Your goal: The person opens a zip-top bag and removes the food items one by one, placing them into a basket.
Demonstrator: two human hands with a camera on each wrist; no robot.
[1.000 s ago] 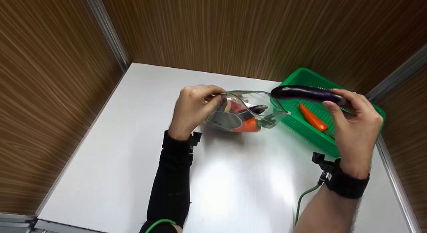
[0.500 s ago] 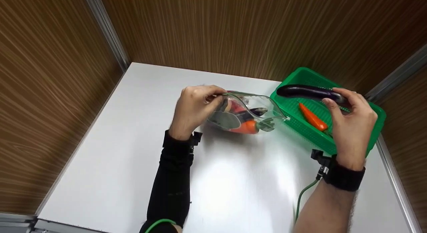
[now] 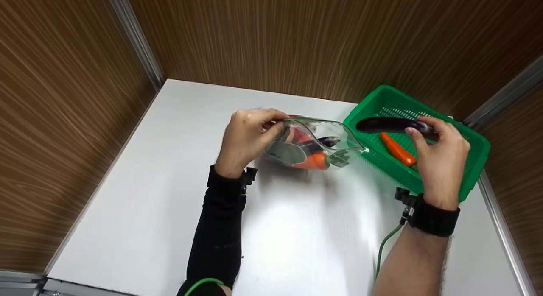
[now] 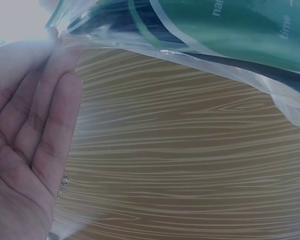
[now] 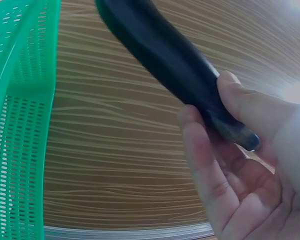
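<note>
My left hand [image 3: 248,135] pinches the rim of a clear plastic bag [image 3: 316,143] and holds its mouth up off the white table [image 3: 178,168]. Inside the bag lie an orange carrot [image 3: 313,161], a small dark eggplant and something red. My right hand [image 3: 439,156] grips a long dark purple eggplant [image 3: 390,125] by its stem end, level, just above the green basket [image 3: 475,160]. In the right wrist view the eggplant [image 5: 165,55] runs up from my fingers [image 5: 205,170] past the basket wall [image 5: 20,125]. The left wrist view shows the left hand's fingers [image 4: 35,130] touching the bag's edge [image 4: 155,47].
An orange carrot [image 3: 396,149] lies in the green basket at the table's back right corner. Brown wood-grain walls [image 3: 275,37] enclose the table on three sides. A green cable [image 3: 384,249] hangs from the right wrist strap.
My right hand has moved the long eggplant down and slightly right, from above the basket's near corner to low over the basket. The left hand and bag have stayed in place.
</note>
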